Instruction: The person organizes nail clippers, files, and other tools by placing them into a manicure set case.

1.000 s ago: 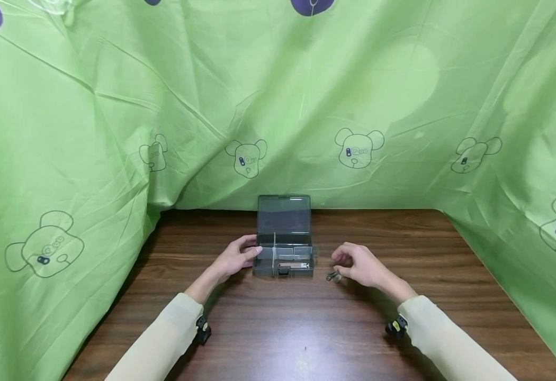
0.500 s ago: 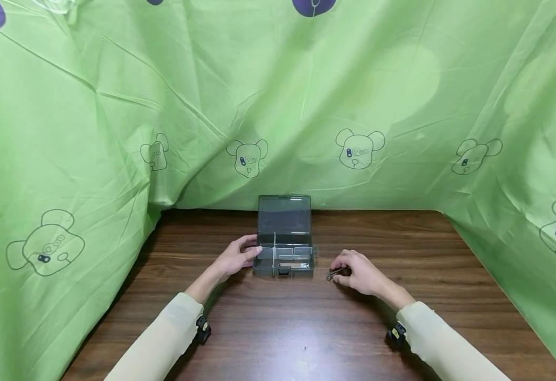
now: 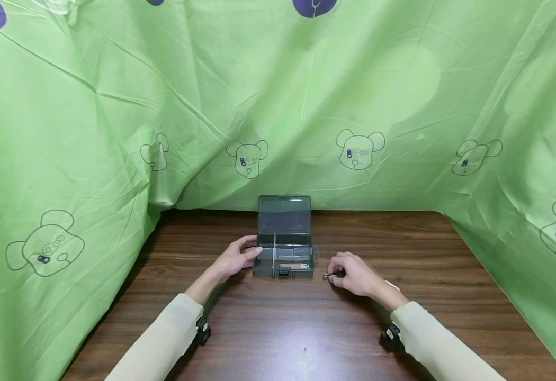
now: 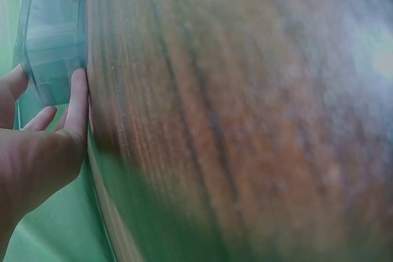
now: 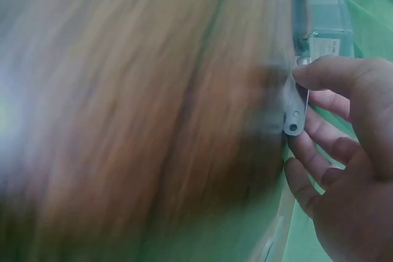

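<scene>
A small grey see-through box (image 3: 284,253) with its lid standing open sits on the wooden table (image 3: 306,328) near the back. Dividers split it into compartments, and a flat metal item lies in the front right one. My left hand (image 3: 238,259) rests against the box's left side with fingers nearly straight; the left wrist view shows those fingers (image 4: 77,105) touching the box (image 4: 52,47). Just right of the box, my right hand (image 3: 351,273) pinches a small metal clipper (image 3: 328,275) lying on the table. In the right wrist view, thumb and fingers (image 5: 325,75) hold the clipper (image 5: 296,105).
Green cloth printed with bear outlines (image 3: 278,106) hangs behind the table and drapes down both sides (image 3: 44,238). Bare wood lies in front of the hands. Both wrist views are blurred over the table surface.
My right hand has dropped onto the table and closed its fingers on the metal clipper, which earlier lay just beside them. The left hand and the box stay put.
</scene>
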`<state>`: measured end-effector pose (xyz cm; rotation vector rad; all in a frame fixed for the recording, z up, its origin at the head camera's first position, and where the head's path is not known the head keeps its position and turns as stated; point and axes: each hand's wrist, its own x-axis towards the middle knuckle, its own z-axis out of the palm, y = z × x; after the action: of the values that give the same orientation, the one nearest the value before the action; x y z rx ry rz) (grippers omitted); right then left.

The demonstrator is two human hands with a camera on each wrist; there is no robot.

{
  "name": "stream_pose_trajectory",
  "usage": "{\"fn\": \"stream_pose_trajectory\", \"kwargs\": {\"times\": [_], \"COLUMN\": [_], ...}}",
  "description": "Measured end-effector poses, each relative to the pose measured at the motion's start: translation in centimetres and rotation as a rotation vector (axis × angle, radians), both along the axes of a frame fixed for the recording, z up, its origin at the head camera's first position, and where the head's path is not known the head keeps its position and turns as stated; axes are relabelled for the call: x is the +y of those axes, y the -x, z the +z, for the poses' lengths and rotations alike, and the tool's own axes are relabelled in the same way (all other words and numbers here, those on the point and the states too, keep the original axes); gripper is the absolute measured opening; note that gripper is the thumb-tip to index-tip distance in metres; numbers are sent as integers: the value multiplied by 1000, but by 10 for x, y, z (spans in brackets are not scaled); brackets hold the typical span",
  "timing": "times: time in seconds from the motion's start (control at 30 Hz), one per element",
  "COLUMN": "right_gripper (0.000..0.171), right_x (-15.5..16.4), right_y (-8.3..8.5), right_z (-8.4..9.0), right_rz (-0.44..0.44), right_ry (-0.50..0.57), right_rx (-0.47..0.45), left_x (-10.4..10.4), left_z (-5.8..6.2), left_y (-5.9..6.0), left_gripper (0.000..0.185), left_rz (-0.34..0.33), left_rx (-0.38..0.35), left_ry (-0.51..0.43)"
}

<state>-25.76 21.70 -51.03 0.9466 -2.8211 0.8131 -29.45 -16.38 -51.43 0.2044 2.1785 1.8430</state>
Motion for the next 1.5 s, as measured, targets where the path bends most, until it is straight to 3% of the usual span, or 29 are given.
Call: {"fn": "stream_pose_trajectory", "kwargs": {"times": [0.27,1.07,1.5], "right_gripper": [8,14,12], "right_x": [-13,-25,-78], "right_y": [4,16,22], "right_z": [10,42,34], "right_rz": [-4,-37,1], "right_ry": [94,215,265], "right_rx": [-140,-84,-23], "left_x": [-3,-3,-1], "left_z": [1,0,2], "left_y": [0,1,0], "left_gripper": [61,64,64], "left_rz": [3,-10,-8], "left_rx": [-4,6,3], "left_ry": [2,21,28]}}
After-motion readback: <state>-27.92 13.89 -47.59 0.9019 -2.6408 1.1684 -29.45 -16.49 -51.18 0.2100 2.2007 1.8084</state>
